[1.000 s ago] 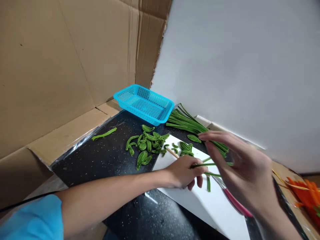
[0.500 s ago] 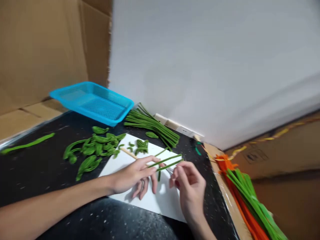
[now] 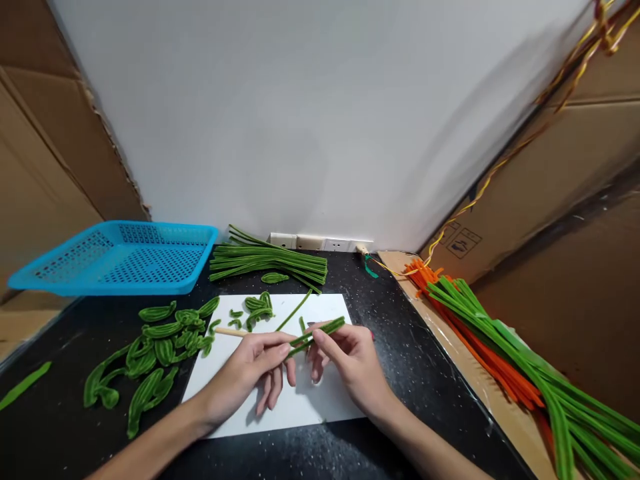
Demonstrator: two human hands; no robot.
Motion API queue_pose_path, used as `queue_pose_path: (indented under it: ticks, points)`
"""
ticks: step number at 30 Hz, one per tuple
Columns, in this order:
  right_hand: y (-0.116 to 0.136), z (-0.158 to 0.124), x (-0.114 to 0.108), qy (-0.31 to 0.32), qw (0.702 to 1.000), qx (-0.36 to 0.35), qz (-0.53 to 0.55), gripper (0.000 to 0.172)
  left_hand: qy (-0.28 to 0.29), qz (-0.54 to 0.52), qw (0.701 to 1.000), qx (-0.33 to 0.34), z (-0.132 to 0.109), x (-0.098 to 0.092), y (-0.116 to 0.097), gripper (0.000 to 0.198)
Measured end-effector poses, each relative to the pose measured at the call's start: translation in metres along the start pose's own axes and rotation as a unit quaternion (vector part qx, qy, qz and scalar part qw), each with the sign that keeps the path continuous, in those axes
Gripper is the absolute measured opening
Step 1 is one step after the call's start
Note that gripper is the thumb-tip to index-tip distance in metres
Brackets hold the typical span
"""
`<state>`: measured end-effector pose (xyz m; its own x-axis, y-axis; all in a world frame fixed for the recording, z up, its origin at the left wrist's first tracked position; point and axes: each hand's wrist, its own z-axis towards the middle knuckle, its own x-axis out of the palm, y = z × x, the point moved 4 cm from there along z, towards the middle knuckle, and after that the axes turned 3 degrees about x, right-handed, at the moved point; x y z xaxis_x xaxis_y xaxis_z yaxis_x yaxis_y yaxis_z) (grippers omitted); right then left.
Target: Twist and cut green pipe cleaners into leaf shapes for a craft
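Note:
Two short lengths of green pipe cleaner [image 3: 327,326] stretch between my hands above a white sheet of paper [image 3: 240,407]. My left hand [image 3: 263,367] pinches their left ends between thumb and forefinger, its other fingers loosely curled. Farther right, my right hand [image 3: 345,357] has its thumb and fingers closed on the same pipe cleaners near their right ends. A small red and dark thing shows behind the right hand, mostly hidden. Beyond my hands, a longer green pipe cleaner piece [image 3: 295,310] and small bent leaf shapes [image 3: 259,308] lie on the paper, with a thin wooden stick [image 3: 230,331] by the left hand.
Looped green leaf shapes [image 3: 163,350] are heaped left of the paper. A blue plastic basket [image 3: 200,233] stands at back left, beside a bundle of green pipe cleaners [image 3: 270,260]. Power sockets [image 3: 337,245] line the wall. Orange stems [image 3: 480,360] and bright green stems [image 3: 520,353] lie right.
My right hand has moved onto the pipe cleaners and now grips their right ends, which were free of it before. The left hand keeps its pinch. The head view has turned and levelled.

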<state>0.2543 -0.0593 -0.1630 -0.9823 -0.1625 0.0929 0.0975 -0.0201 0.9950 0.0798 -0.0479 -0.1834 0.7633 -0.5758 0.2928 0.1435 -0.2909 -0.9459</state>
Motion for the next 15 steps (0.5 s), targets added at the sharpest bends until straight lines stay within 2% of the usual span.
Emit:
queue_pose_path:
  ticks: [3, 8, 15]
  points:
    - [0.0021, -0.0017, 0.0014, 0.004, 1.0, -0.009, -0.012, 0.037, 0.015, 0.011, 1.0, 0.0, -0.0007, 0.0006, 0.0007, 0.038]
    - [-0.004, -0.0016, 0.0062, 0.056, 0.998, 0.025, 0.01, 0.041, 0.033, 0.03, 0.999, 0.001, -0.0003, 0.0033, 0.0063, 0.039]
    - [0.0014, -0.0001, 0.0027, 0.026, 1.0, -0.004, -0.011, 0.044, 0.009, 0.029, 1.0, -0.005, -0.0003, 0.0027, 0.0089, 0.04]
